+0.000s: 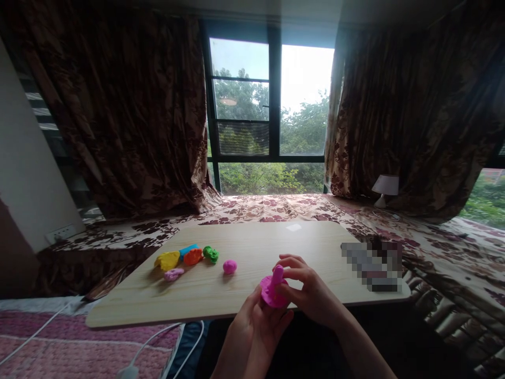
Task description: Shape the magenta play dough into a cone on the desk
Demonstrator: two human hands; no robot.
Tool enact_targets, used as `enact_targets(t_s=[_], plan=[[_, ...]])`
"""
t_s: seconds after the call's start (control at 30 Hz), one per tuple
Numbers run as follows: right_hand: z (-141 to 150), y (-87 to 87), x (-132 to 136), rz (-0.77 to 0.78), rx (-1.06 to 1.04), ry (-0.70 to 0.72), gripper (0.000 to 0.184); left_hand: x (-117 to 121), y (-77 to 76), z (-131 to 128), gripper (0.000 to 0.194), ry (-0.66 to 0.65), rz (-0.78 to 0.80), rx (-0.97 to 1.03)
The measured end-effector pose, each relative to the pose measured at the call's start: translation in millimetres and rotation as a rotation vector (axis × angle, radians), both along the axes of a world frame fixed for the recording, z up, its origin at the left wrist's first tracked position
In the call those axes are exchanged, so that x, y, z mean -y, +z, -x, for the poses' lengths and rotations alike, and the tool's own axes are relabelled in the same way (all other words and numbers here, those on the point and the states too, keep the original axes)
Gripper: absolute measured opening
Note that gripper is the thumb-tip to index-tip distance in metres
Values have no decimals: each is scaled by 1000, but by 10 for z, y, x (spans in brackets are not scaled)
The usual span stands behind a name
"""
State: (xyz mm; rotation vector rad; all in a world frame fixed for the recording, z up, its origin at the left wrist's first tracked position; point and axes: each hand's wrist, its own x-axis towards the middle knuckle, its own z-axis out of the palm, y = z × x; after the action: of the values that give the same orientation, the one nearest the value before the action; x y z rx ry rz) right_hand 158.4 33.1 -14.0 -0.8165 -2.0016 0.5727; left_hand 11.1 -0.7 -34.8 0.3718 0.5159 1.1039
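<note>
Just over the near edge of the table, a piece of magenta modelling clay is between my two hands. It has a flat round base with a thick stub standing up from it. My left hand cups the base from below, thumb along its left rim. From the right, my right hand has its fingers curled about the stub and the base, with the thumb or a finger pressed near the foot of the stub. Some fingertips are hidden behind the clay. A separate pink clay ball lies on the table to the left.
On the pale wooden table, yellow clay, orange clay, green clay, a blue piece and light pink clay lie grouped at left. A blurred-out object lies at right. A white lamp stands beyond.
</note>
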Motion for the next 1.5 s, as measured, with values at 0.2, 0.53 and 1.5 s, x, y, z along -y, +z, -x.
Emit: enact_targets(t_s=[0.2,0.53,1.5], plan=[[5,2,6,4,-15,-22,12,17,-5,-59,40,50,17,20],[-42,130,44,-51,89,128,20,138,197,-83,46,-44,-135,177],[-55,131,44,125,21,135,18,158,106,-89,50,-110,-114,321]])
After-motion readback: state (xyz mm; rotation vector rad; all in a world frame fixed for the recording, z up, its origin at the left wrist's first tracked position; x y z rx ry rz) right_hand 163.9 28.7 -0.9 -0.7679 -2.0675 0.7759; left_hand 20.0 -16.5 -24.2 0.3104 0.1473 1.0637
